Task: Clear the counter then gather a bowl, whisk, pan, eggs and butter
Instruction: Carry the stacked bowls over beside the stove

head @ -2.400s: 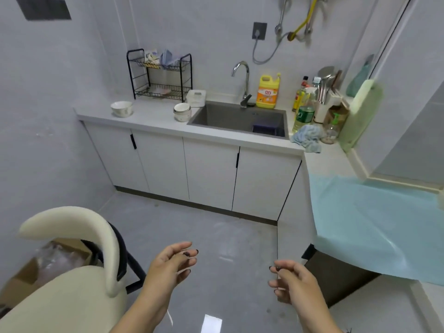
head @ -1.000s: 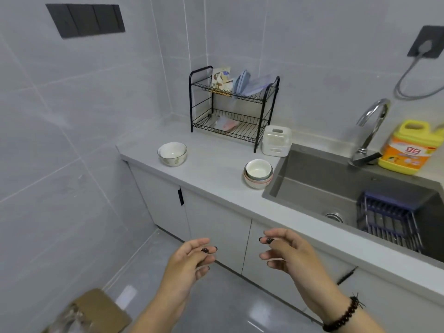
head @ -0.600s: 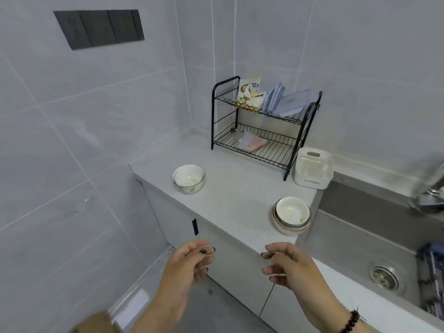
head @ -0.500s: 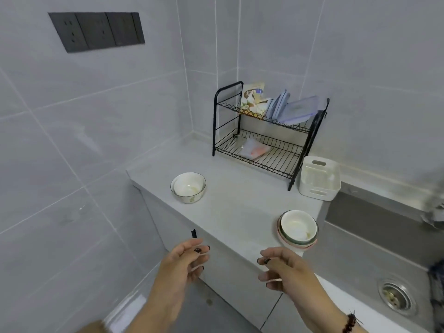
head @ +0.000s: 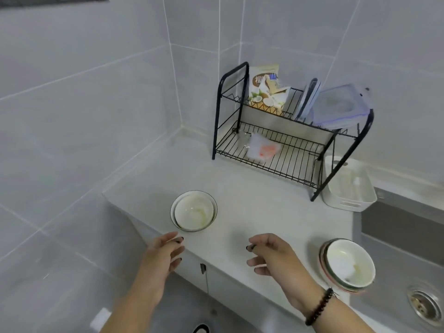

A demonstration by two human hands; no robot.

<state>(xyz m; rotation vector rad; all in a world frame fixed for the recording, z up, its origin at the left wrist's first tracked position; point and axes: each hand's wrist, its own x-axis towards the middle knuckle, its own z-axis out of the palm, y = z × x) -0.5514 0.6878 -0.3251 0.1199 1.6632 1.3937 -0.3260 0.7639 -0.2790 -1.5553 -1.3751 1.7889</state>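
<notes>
A white bowl [head: 194, 210] with a dark rim stands alone near the left end of the pale counter [head: 254, 207]. A stack of bowls [head: 348, 265] sits at the counter's right, beside the sink [head: 398, 239]. My left hand [head: 165, 251] hovers just below the single bowl, at the counter's front edge, fingers loosely curled and holding nothing. My right hand [head: 269, 255] hangs over the counter between the two, also loosely curled and empty. No whisk, pan, eggs or butter are in view.
A black two-tier wire rack [head: 286, 131] stands at the back with a snack bag [head: 265, 88], plastic lids [head: 336, 105] and a small packet [head: 263, 149]. A white plastic basket [head: 348, 186] sits beside it. Tiled walls close the left and back.
I have walked up to the counter, and the view now looks down on it from close. Both hands have come forward over its front edge, still empty.
</notes>
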